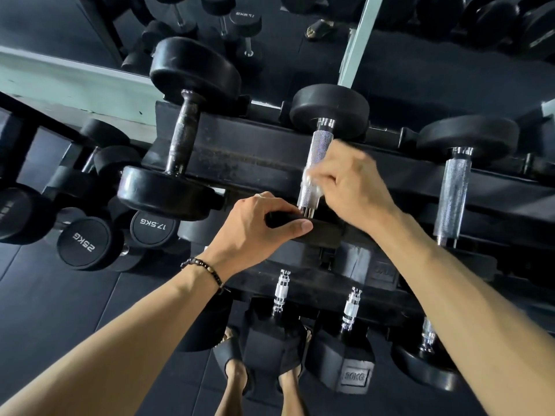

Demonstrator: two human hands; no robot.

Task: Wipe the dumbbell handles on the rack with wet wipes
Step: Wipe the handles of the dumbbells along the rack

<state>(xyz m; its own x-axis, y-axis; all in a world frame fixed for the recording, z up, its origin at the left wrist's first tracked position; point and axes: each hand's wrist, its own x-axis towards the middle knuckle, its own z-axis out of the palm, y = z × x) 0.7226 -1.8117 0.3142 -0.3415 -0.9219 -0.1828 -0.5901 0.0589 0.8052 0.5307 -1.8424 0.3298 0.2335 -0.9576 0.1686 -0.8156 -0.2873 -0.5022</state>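
Head view, right hand [351, 181] fingers curled round a wet wipe [312, 178] on the middle dumbbell's chrome handle [315, 163], left hand [258, 226] gripping its near black end [318, 232], rack [255, 157], darker dumbbell [183, 139] left, another [455, 187] right, hex dumbbells [345, 355] below.

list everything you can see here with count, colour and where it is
top-tier dumbbells: three, black heads; dark-handled one left, shiny-handled middle one being wiped, another right
wet wipe: one, whitish, blurred, wrapped on the middle handle
rack: one, black, across the centre
lower-tier dumbbells: three handles visible, chrome handles, black heads; one, a 50KG hex one, one far right
floor dumbbells: several, black, left; 25KG and 17.5KG readable
mirror: behind the rack
sandals: dark, bottom centre
bracelet: one, dark beads, left wrist
left hand: grips the middle dumbbell's near head
right hand: holds the wipe on the handle
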